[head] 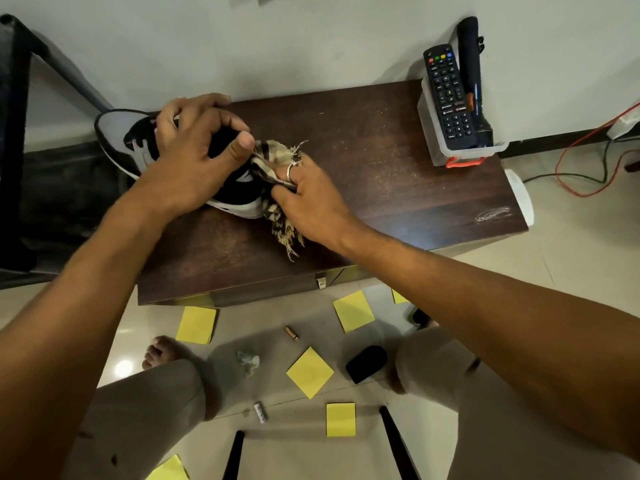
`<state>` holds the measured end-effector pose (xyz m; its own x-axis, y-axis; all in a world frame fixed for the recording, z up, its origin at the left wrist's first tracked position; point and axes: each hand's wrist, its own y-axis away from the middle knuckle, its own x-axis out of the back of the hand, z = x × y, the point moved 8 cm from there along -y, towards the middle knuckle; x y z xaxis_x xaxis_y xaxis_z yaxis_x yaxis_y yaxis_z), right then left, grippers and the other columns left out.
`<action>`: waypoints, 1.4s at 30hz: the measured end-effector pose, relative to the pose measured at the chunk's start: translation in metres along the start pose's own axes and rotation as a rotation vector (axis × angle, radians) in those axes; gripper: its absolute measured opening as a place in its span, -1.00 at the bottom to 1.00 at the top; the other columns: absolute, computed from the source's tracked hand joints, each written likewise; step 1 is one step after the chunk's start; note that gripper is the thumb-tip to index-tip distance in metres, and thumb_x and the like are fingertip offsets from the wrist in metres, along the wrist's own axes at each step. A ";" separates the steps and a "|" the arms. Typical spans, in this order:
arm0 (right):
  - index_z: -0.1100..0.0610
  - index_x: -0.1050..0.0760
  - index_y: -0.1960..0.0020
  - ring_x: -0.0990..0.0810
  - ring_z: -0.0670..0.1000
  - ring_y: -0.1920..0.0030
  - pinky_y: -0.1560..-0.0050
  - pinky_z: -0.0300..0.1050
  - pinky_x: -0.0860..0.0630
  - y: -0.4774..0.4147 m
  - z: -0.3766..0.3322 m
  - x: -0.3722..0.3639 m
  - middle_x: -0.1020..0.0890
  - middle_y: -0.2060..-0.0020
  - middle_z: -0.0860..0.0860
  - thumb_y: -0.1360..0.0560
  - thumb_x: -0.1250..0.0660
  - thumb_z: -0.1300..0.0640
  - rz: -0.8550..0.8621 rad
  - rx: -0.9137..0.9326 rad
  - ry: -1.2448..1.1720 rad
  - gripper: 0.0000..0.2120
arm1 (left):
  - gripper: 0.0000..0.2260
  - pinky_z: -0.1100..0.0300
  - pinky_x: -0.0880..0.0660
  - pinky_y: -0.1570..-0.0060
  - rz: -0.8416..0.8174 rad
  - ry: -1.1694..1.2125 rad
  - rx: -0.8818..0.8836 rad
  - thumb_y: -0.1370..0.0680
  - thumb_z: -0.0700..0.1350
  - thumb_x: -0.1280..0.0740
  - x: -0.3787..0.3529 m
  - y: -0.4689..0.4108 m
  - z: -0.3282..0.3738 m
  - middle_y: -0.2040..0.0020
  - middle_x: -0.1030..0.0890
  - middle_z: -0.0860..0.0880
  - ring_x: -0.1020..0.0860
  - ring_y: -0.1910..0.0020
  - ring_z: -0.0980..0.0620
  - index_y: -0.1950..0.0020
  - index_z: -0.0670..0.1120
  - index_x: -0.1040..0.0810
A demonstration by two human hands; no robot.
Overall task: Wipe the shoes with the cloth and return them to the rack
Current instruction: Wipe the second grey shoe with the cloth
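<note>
Head view looks down on one dark wooden table [381, 161] set against a pale wall. One shoe [119, 135], a black, grey and white sneaker, lies on the table's left part with its toe reaching past the left edge. The left hand [194, 150] grips the shoe from above, fingers curled over its collar and the thumb raised toward the heel. The right hand [306, 194], with one ring on a finger, pinches one striped, frayed cloth [278, 148] and presses it against the shoe's heel end; loose fringe of the cloth hangs down onto the tabletop below the hand.

At the table's far right corner stands one clear plastic box [465, 152] with a red catch, and two things stand in it: one black remote control [448, 98] and one black torch [472, 74].

On the tiled floor [571, 271] in front of the table lie six yellow sticky notes [310, 372], one of them partly hidden by the right forearm. Among them are two small batteries [291, 333], one copper-coloured and one white, one crumpled scrap of paper [248, 362] and one black oblong object [366, 363]. One bare foot [162, 351] shows by the left knee. Two cables [568, 164], one red and one green, trail over the floor at the right.
</note>
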<state>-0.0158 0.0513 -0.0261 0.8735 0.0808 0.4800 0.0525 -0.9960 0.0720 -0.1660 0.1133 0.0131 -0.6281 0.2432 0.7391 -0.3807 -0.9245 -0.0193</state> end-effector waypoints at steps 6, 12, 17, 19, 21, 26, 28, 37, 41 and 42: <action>0.09 -0.65 -0.26 -0.51 -0.09 0.02 -0.03 -0.22 -0.53 -0.009 -0.005 0.020 -0.47 0.00 -0.02 -0.58 -0.30 0.21 0.055 0.033 0.189 -0.70 | -0.86 -0.03 -0.13 -0.54 0.035 0.149 0.057 -0.54 0.08 -0.22 -0.003 -0.006 -0.005 -0.30 -0.33 0.50 -0.09 -0.51 0.14 0.02 0.31 -0.54; 0.05 -0.44 -0.49 -0.51 0.04 -0.27 -0.29 -0.47 -0.36 0.003 -0.022 -0.006 -0.41 -0.32 0.13 -0.58 -0.21 0.34 0.035 0.144 -0.106 -0.49 | -0.69 0.08 -0.15 -0.52 0.024 0.246 0.007 -0.41 -0.10 -0.20 0.001 -0.009 -0.006 -0.28 -0.39 0.43 -0.21 -0.49 0.09 -0.03 0.27 -0.48; 0.09 -0.53 -0.42 -0.55 0.03 -0.24 -0.35 -0.06 -0.52 0.009 -0.026 -0.003 -0.45 -0.25 0.10 -0.55 -0.29 0.33 0.042 0.233 -0.028 -0.54 | -0.61 0.10 -0.11 -0.54 0.030 0.271 -0.066 -0.45 -0.13 -0.23 0.003 -0.005 -0.009 -0.42 -0.37 0.22 -0.22 -0.51 0.09 -0.23 0.22 -0.42; 0.11 -0.60 -0.34 -0.58 -0.02 -0.13 -0.22 -0.06 -0.59 0.008 -0.028 0.007 -0.48 -0.18 0.06 -0.53 -0.30 0.29 0.082 0.291 0.061 -0.60 | -0.62 0.23 -0.10 -0.51 0.018 0.258 -0.085 -0.49 -0.10 -0.22 0.002 -0.004 -0.008 -0.44 -0.37 0.19 -0.21 -0.51 0.12 -0.25 0.24 -0.41; 0.13 -0.63 -0.31 -0.55 -0.10 -0.04 -0.14 -0.18 -0.59 0.005 -0.031 0.018 -0.48 -0.13 0.01 -0.52 -0.28 0.29 0.159 0.312 0.078 -0.61 | -0.66 0.17 -0.09 -0.53 0.010 0.244 -0.112 -0.53 -0.06 -0.20 0.003 -0.006 -0.008 -0.43 -0.37 0.21 -0.21 -0.52 0.11 -0.25 0.26 -0.41; 0.14 -0.50 -0.43 -0.50 0.06 -0.34 -0.46 -0.24 -0.35 0.005 -0.034 -0.003 -0.42 -0.36 0.17 -0.53 -0.25 0.38 0.055 0.277 -0.075 -0.51 | -0.72 -0.10 -0.10 -0.56 0.011 0.148 -0.185 -0.64 0.03 -0.11 0.003 -0.005 -0.011 -0.43 -0.34 0.23 -0.20 -0.55 0.01 -0.33 0.24 -0.40; 0.15 -0.50 -0.43 -0.49 0.06 -0.37 -0.49 -0.12 -0.38 0.008 -0.030 -0.009 -0.42 -0.37 0.18 -0.53 -0.27 0.39 0.031 0.279 -0.103 -0.51 | -0.70 -0.17 -0.11 -0.55 0.019 0.121 -0.192 -0.69 0.04 -0.03 0.002 -0.004 -0.012 -0.44 -0.34 0.18 -0.20 -0.55 -0.03 -0.38 0.15 -0.41; 0.14 -0.59 -0.35 -0.61 0.14 -0.06 -0.06 0.05 -0.65 0.019 -0.040 0.000 -0.46 -0.23 0.21 -0.55 -0.32 0.29 0.135 0.527 0.138 -0.62 | -0.67 -0.21 -0.08 -0.57 0.054 0.118 -0.151 -0.74 0.11 0.06 0.004 -0.004 -0.015 -0.42 -0.31 0.33 -0.13 -0.60 -0.10 -0.46 0.29 -0.32; 0.03 -0.57 -0.38 -0.61 0.21 -0.10 -0.02 0.15 -0.66 0.021 -0.048 -0.021 -0.44 -0.33 0.24 -0.57 -0.26 0.13 0.055 0.590 0.348 -0.61 | -0.65 -0.20 -0.06 -0.58 0.043 0.116 -0.124 -0.74 0.09 0.07 0.004 -0.001 -0.015 -0.48 -0.31 0.17 -0.10 -0.61 -0.06 -0.50 0.25 -0.30; 0.01 -0.60 -0.34 -0.62 0.20 -0.06 0.05 0.16 -0.67 0.023 -0.042 -0.027 -0.47 -0.30 0.22 -0.57 -0.29 0.12 0.022 0.584 0.417 -0.64 | -0.66 -0.20 -0.06 -0.58 0.042 0.113 -0.125 -0.74 0.11 0.07 0.005 0.000 -0.013 -0.50 -0.30 0.16 -0.08 -0.61 -0.06 -0.48 0.29 -0.28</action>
<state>-0.0587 0.0281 -0.0005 0.6260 -0.0479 0.7784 0.3894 -0.8456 -0.3652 -0.1778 0.1186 0.0083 -0.7150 0.2431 0.6555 -0.4295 -0.8926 -0.1375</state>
